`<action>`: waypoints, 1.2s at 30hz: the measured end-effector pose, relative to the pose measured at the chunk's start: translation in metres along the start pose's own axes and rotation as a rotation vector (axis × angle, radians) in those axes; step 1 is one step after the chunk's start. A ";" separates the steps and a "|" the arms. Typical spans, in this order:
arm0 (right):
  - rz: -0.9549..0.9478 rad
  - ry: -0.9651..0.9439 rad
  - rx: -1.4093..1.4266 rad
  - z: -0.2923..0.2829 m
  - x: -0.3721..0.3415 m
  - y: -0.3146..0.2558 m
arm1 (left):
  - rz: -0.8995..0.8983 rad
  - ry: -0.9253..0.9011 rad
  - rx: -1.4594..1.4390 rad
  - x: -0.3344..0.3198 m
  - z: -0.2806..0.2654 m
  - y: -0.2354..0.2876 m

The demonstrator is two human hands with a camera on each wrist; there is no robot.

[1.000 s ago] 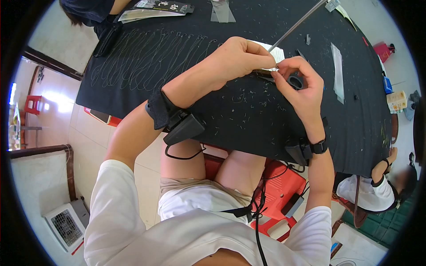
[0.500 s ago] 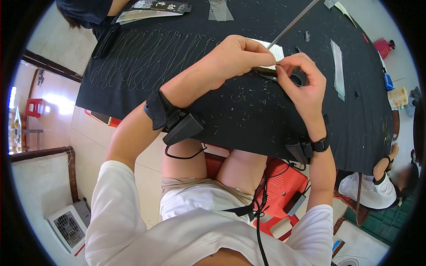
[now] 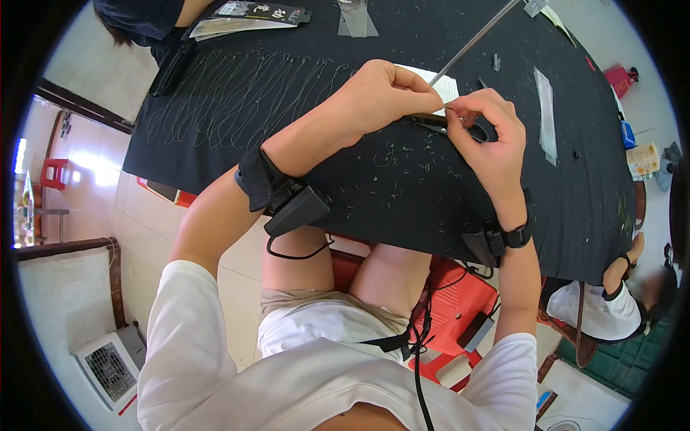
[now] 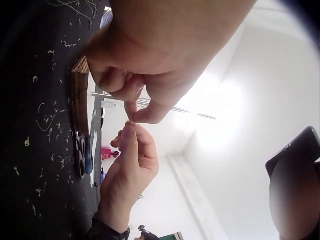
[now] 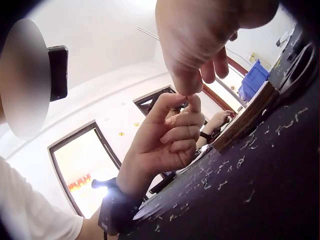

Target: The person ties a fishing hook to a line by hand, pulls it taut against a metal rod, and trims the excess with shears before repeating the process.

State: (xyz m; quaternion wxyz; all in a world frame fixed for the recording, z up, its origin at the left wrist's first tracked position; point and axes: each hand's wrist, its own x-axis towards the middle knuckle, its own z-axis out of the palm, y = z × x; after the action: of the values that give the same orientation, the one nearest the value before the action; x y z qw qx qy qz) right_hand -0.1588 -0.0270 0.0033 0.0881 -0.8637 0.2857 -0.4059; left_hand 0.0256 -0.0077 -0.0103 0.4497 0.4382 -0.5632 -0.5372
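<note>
My left hand point(image 3: 392, 97) and right hand point(image 3: 496, 136) meet fingertip to fingertip above the table's black cloth. Thumb and forefinger of each pinch a tiny thing between them; I cannot tell its kind. Under the hands lies a board point(image 3: 447, 87) with a white top, its layered brown wooden edge point(image 5: 245, 120) showing in the right wrist view. A thin metal rod point(image 3: 478, 37) slants up behind the fingertips. Scissors point(image 3: 483, 131) with dark handles lie beside the board, partly covered by the right hand. In the left wrist view, the scissors point(image 4: 80, 155) sit below the joined fingers.
Looped thin lines point(image 3: 237, 108) are laid in a row at the left. Pale clippings point(image 3: 395, 158) litter the cloth in front of the board. Packets point(image 3: 251, 16) lie at the far left, a clear plastic strip point(image 3: 546, 118) at the right. Two other people sit at the table.
Both hands stay at nearly the same place over the board. The fingertips have shifted slightly, and the small pale spot seen between them a second ago is hidden.
</note>
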 end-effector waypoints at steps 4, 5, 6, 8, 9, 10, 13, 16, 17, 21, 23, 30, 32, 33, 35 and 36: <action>0.172 0.043 0.147 -0.010 0.005 0.007 | -0.042 0.018 0.069 0.000 -0.002 0.003; 0.262 0.054 0.083 -0.023 0.010 0.005 | -0.030 0.019 0.063 0.000 -0.002 0.003; 0.311 0.045 0.024 -0.035 0.013 0.015 | -0.035 0.031 0.084 0.000 -0.001 0.003; 0.348 0.003 -0.147 -0.054 0.016 0.034 | -0.033 0.044 0.093 0.000 0.000 0.003; 0.395 -0.093 -0.245 -0.061 0.014 0.039 | -0.044 0.042 0.111 0.000 -0.001 0.004; 0.390 -0.094 -0.255 -0.066 0.011 0.044 | -0.054 0.040 0.130 0.000 -0.002 0.005; 0.517 -0.410 -0.379 -0.067 -0.002 0.061 | -0.057 0.079 0.157 0.001 -0.004 0.004; 0.506 -0.429 -0.449 -0.054 -0.010 0.074 | -0.051 0.126 0.169 0.002 -0.007 0.005; 0.502 -0.432 -0.445 -0.051 -0.012 0.079 | -0.054 0.132 0.170 0.003 -0.008 0.007; 0.738 -0.229 -0.091 -0.053 -0.017 0.098 | -0.076 0.168 0.140 0.004 -0.013 0.007; 0.835 -0.075 0.317 -0.060 -0.013 0.095 | -0.093 0.204 0.108 0.005 -0.014 0.008; 0.940 -0.073 1.584 -0.056 -0.006 0.052 | -0.051 0.222 0.142 0.009 -0.017 -0.001; 1.009 0.025 1.595 -0.049 -0.004 0.029 | -0.032 0.229 0.167 0.009 -0.018 0.000; 0.980 -0.040 1.574 -0.048 -0.004 0.025 | -0.037 0.233 0.166 0.009 -0.018 0.001; 0.924 -0.120 1.471 -0.043 -0.006 0.016 | -0.062 0.213 0.177 0.008 -0.018 0.002; 0.861 -0.191 1.363 -0.041 -0.006 0.014 | -0.066 0.216 0.178 0.008 -0.018 0.002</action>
State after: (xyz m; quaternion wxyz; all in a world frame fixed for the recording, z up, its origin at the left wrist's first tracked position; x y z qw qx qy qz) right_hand -0.1984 -0.0315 0.0205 0.7673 -0.4654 0.2743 -0.3456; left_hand 0.0416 -0.0189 -0.0076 0.4490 0.5500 -0.5422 -0.4494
